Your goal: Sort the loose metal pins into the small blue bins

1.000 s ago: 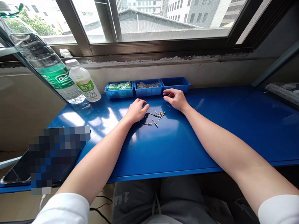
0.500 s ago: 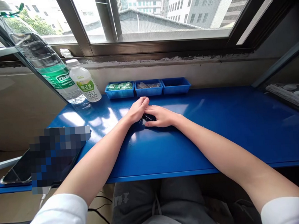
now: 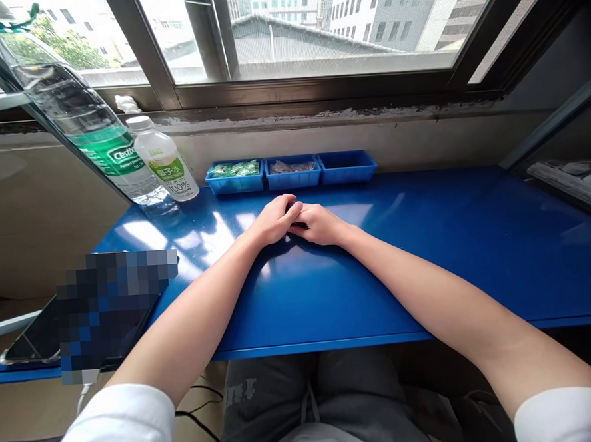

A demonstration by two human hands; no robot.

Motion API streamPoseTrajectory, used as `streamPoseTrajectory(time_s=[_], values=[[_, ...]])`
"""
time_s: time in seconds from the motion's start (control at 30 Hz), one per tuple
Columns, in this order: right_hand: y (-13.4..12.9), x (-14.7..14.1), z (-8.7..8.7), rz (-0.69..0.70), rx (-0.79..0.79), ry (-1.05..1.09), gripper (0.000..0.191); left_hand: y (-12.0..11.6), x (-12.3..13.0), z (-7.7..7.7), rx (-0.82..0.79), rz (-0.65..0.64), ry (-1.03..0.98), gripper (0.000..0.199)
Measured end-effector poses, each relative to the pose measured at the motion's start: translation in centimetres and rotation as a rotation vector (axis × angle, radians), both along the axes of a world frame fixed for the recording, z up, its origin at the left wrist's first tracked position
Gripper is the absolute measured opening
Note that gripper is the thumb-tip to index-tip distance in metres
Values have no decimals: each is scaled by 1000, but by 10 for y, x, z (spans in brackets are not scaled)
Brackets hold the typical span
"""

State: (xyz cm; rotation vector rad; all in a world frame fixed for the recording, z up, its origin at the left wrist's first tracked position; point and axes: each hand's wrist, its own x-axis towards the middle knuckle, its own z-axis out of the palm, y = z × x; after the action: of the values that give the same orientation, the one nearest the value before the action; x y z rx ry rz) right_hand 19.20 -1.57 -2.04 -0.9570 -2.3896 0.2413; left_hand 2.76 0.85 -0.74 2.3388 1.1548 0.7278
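My left hand [image 3: 277,219] and my right hand [image 3: 320,225] meet low over the middle of the blue table [image 3: 311,307]. Both are closed, with fingers overlapping. A little of a small dark, shiny thing [image 3: 300,225] shows in the gap between them; my fingers cover most of it, so its kind cannot be made out. Just beyond the hands stand three blue bins in a row. The left bin [image 3: 236,183] holds green-and-clear packets, the middle bin [image 3: 293,178] holds greyish clear packets, and no contents show in the right bin [image 3: 349,174].
A large water bottle [image 3: 105,149] and a smaller white-capped bottle [image 3: 166,159] stand at the back left. A dark, partly blurred-out device [image 3: 35,333] lies at the left edge with a white cable. A window [image 3: 317,83] runs behind the table.
My hands have closed tighter over the dark thing, which now shows less. My left thumb has come across toward the right hand, and the right fingers have curled in.
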Motion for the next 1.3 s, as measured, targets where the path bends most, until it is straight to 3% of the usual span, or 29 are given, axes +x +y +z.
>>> streamPoseTrajectory(time_s=[0.27,0.5,0.63,0.97,1.1,1.3], values=[[6,2,-6,-53,-47,88,21,-1,0,1,9,-10,8,51],[2,3,2,-79,-264,335,17,-2,-1,2,-13,-4,-10,51],[4,5,5,-68,-289,476,18,-1,-1,2,-4,4,-29,51],[11,10,10,-333,-319,853,30,-2,0,-1,168,-88,-5,36],[11,11,10,-344,-346,853,32,-2,0,-2,175,-87,-7,31],[11,18,9,-347,-169,584,19,3,-1,-4,211,76,-15,31]])
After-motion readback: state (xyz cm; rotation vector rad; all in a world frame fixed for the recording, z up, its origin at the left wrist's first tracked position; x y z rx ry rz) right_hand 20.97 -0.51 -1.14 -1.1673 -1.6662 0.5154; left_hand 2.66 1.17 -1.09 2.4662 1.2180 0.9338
